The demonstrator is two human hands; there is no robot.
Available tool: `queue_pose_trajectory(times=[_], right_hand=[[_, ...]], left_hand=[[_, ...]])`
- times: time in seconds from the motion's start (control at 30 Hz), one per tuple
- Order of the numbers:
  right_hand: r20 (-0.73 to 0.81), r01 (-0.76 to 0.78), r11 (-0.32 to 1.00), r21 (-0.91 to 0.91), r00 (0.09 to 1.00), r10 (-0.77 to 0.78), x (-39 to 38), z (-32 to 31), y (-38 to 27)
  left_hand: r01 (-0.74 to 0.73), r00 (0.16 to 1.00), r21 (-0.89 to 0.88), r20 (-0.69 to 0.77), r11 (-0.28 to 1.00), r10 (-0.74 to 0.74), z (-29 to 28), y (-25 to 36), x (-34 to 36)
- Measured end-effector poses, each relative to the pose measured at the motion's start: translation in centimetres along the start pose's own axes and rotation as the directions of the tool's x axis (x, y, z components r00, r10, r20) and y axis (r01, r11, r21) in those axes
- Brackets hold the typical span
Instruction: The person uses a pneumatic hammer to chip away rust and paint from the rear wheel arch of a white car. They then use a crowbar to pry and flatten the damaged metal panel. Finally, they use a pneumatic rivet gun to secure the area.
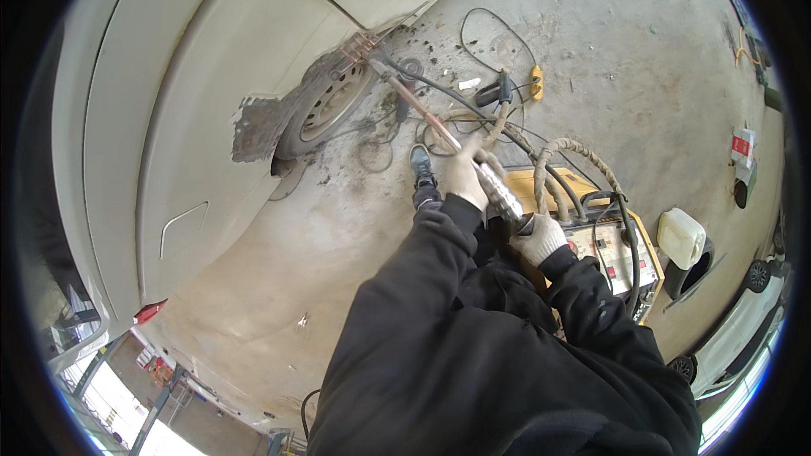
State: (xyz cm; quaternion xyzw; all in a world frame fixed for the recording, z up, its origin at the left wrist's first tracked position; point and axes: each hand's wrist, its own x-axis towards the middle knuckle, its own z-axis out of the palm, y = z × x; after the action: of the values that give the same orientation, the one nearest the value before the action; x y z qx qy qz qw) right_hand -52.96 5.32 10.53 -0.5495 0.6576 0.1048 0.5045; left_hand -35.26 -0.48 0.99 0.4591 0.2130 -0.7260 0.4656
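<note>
A slide hammer [436,125], with a long rod and a silver ribbed grip section [500,194], runs from my hands up to the left. At its far end, a coppery multi-pronged claw [359,47] meets the edge of the pale van's body [215,76] above the wheel [334,103]. My left hand [467,176], in a white glove, is closed around the tool midway, slightly blurred. My gloved right hand [539,239] grips its near end. Bare, scraped metal [258,128] shows on the panel beside the wheel.
A yellow welding machine [617,245] with thick wrapped cables [583,148] stands right of my hands. A black welding gun [494,91] and a yellow cable connector [536,83] lie ahead among loose cables. A white canister [681,236] and a tyre [694,270] are farther right.
</note>
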Motion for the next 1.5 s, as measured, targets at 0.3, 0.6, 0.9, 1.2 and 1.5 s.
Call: queue_pose_trajectory(times=[0.3,0.6,0.9,1.2,1.5], right_hand=[[-0.067,-0.010,0.992,-0.128,0.998,0.002,0.4,-0.8,0.8],[-0.090,0.084,0.979,-0.185,0.991,-0.102,0.5,-2.6,0.6],[-0.125,-0.009,0.986,-0.169,0.992,-0.012,1.1,-0.2,1.6],[-0.100,-0.010,0.995,-0.100,0.995,0.000,0.4,-0.6,1.1],[-0.083,-0.020,0.999,0.043,0.996,0.023,-1.3,-0.2,-1.4]], left_hand=[[0.029,0.996,0.063,-0.085,0.998,-0.024,5.5,5.4,-1.7],[-0.078,0.997,0.079,-0.012,0.994,0.079,2.1,-1.7,0.7],[-0.148,0.981,0.008,-0.121,0.989,0.148,1.4,7.8,4.7],[-0.427,0.881,0.197,-0.130,0.883,0.455,-2.4,14.6,4.5],[-0.558,0.820,-0.206,0.007,0.804,0.572,-3.1,25.3,13.2]])
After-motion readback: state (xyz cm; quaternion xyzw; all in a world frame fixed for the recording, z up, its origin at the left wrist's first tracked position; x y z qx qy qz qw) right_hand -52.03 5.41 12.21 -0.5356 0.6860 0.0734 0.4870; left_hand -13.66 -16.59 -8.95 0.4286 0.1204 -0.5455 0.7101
